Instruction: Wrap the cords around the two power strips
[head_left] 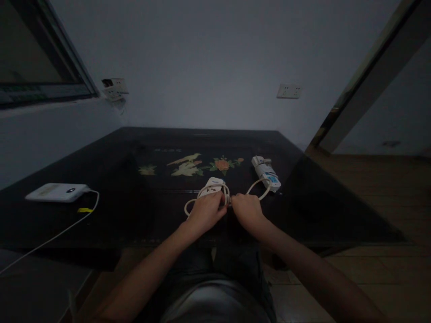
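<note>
A white power strip [214, 181] lies near the front of the dark table, partly covered by my left hand [207, 209]. The left fingers are closed around the strip's near end and its cord. Loops of the cream power cord [189, 207] show on both sides of that hand. Just to the right, my right hand [247, 208] is closed on the cord, close beside the left fingers. From the right hand the cord curves toward a second white power strip [267, 174], which has cord wound around its middle.
A white power bank [57, 192] with a white cable [72, 221] lies on the left of the table [134, 224], near a yellow tag [85, 210]. Bird and flower pictures [220, 164] decorate the tabletop. Wall sockets [288, 91] are above the back edge.
</note>
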Tool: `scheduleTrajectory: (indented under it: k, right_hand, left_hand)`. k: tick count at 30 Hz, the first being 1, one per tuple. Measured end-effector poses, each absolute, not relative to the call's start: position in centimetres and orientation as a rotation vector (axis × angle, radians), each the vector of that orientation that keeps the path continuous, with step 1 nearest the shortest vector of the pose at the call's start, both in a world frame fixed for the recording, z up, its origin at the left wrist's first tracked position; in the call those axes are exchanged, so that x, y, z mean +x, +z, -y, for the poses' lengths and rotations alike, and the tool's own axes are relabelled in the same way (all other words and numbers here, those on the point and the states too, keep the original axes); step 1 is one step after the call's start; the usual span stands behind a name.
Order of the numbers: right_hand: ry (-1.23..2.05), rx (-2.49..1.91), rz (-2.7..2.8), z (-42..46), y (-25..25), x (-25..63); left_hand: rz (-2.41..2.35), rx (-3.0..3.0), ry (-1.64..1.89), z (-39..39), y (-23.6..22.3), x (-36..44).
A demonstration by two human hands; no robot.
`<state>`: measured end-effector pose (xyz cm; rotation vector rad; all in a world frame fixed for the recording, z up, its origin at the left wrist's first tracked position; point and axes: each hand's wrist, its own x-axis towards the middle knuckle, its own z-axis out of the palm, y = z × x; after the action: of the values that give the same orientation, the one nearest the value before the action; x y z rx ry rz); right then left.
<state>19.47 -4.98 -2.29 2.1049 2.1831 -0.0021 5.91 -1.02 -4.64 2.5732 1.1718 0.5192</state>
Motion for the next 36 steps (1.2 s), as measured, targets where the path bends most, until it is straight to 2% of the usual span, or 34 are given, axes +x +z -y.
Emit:
scheduleTrajectory:
  k: [5,9,11,14,20,24,29,33,36]
  right_hand:
    - [0.069,2.116,-2.169,4.7,-2.7,20.2]
    - [0.05,2.126,-2.192,4.6,-3.2,21.1]
    - [0.009,2.135,-2.214,4.5,-3.2,21.4]
    - [-0.036,2.169,-2.207,4.5,-3.4,21.5]
    - [0.02,2.223,-2.235,4.7,-4.1,21.4]
    - [0.008,2.273,-2.242,4.6,-4.5,21.3]
    - [-0.01,2.395,-2.167,4.0,-4.6,20.9]
    - [-0.142,2.553,-2.251,3.1,-5.1,21.2]
    - [-0.383,2.592,-2.507,2.2,-6.3,21.7]
  left_hand:
    - [-1.036,2.365,0.622,-1.3,-3.5,3.7]
    - [-1.247,2.248,0.752,-5.5,-4.7,1.0]
    - [-1.301,2.186,0.674,-7.4,-5.7,0.4]
    - [-1.142,2.017,0.425,-8.9,-6.7,0.7]
    - [-0.899,1.735,0.21,-8.8,-6.2,2.2]
    - [-0.866,1.576,0.223,-8.6,-6.3,2.0]
    - [-0.799,1.556,0.427,-8.4,-6.5,1.6]
    - [-0.695,1.503,0.483,-8.0,-6.4,1.4]
    - [-0.633,1.466,0.476,-7.8,-6.4,1.3]
